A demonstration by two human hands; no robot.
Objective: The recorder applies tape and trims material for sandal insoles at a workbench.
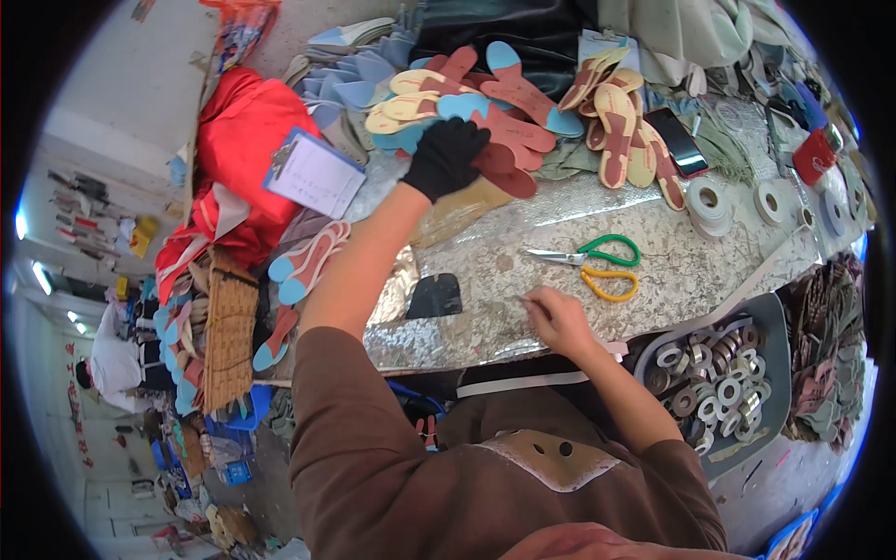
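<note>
Inspecting, we find our left hand point(450, 157) curled at the far insoles point(515, 135), hold unclear; right hand point(562, 320) half-open, seemingly empty; we advise lifting singly

Insoles point(511, 131) at upper centre look smooth and matt; the glove point(446, 157) beside them, dull cloth. Scissors point(577, 258), right of centre: shiny metal blades, smooth plastic-looking handles.
</note>
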